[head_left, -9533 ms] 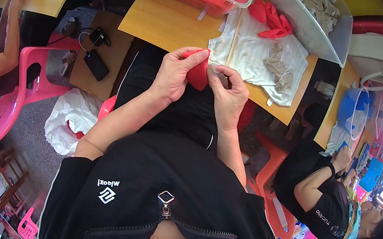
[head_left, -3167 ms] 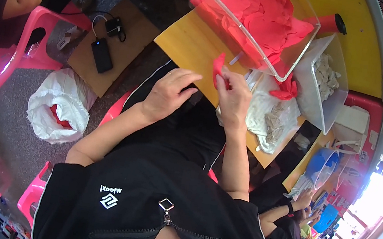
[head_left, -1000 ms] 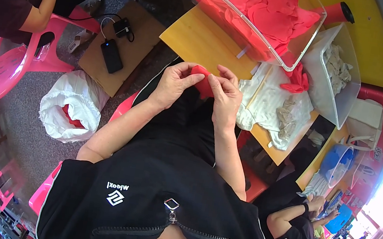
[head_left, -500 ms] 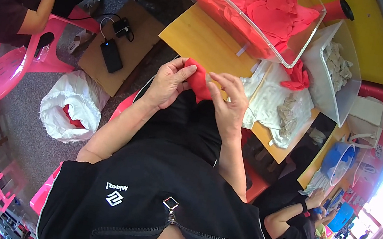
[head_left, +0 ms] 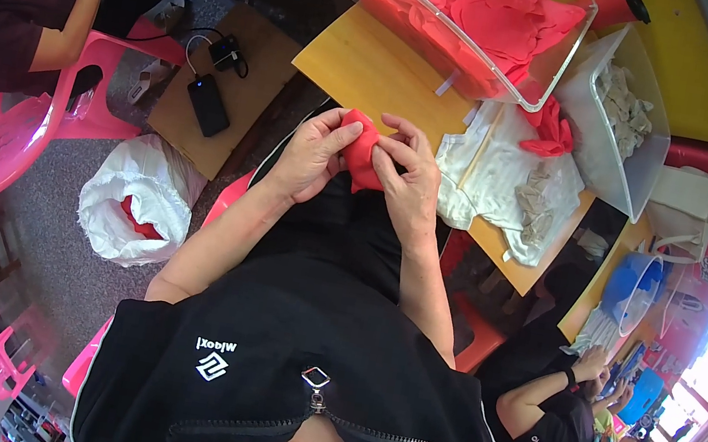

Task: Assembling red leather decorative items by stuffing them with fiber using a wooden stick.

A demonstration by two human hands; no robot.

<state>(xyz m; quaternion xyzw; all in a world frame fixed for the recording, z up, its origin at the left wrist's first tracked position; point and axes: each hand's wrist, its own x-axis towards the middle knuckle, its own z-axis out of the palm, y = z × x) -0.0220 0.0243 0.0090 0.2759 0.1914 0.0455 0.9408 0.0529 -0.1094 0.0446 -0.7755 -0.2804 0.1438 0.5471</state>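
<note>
Above my lap, my two hands hold a small soft red piece, like cloth or felt point(head_left: 360, 150), between them. My left hand point(head_left: 309, 156) pinches its upper left part, thumb on top. My right hand point(head_left: 411, 184) grips its right edge with thumb and index finger, while other fingers stand bent above. Part of the piece hides behind the fingers. Ahead, a clear plastic bin point(head_left: 522, 98) is heaped with flat red pieces point(head_left: 488, 20). Beside my right hand, white cloth point(head_left: 482, 172) lies on a yellow table point(head_left: 356, 59), with a crumpled red piece point(head_left: 551, 129) on it.
A second bin point(head_left: 625, 176) holds greyish-white pieces. At left stand an open white sack point(head_left: 101, 209) with red inside, a pink chair point(head_left: 6, 138) and a board point(head_left: 240, 120) with a black power bank point(head_left: 208, 103). People work at far left and lower right.
My right hand has moved left and closed on the red piece's right edge, which now looks more bunched. My left hand keeps its pinch. The view has shifted slightly.
</note>
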